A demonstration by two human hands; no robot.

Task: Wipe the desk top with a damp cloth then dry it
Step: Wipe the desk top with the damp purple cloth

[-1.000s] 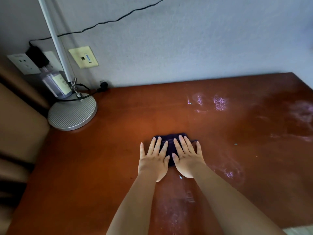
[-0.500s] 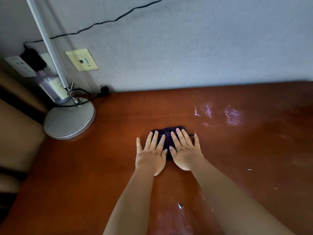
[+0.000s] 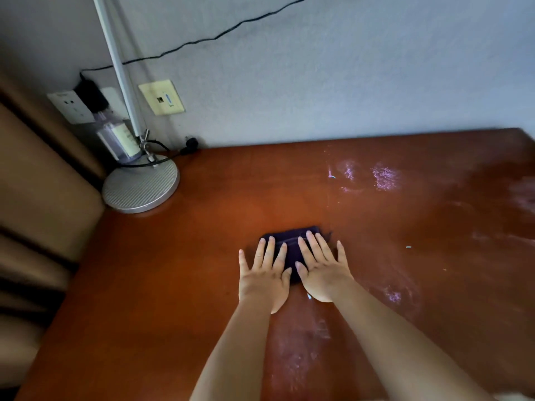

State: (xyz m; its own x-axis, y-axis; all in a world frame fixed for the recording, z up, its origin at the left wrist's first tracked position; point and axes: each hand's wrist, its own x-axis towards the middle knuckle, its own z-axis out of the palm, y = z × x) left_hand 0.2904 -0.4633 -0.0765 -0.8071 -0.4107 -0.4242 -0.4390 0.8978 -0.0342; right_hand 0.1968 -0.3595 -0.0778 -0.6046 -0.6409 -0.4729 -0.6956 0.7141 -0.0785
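A dark folded cloth (image 3: pixel 291 237) lies flat near the middle of the reddish-brown desk top (image 3: pixel 179 285). My left hand (image 3: pixel 265 274) and my right hand (image 3: pixel 322 269) press on it side by side, palms down, fingers straight and spread. The hands cover most of the cloth; only its far edge and a strip between the hands show. Pale wet or dusty smears (image 3: pixel 383 176) mark the desk to the right and a streak (image 3: pixel 301 351) runs between my forearms.
A lamp with a round grey base (image 3: pixel 140 188) and a slanted white pole (image 3: pixel 118 68) stands at the desk's back left corner, a clear bottle (image 3: pixel 117 141) behind it. Wall sockets (image 3: pixel 71 107) and a black cable (image 3: pixel 202 40) run along the wall. A beige padded surface (image 3: pixel 37 175) borders the left edge.
Both hands pushed the cloth away toward the wall, then drew it back toward me and slightly to the right. The hands stay flat on it throughout.
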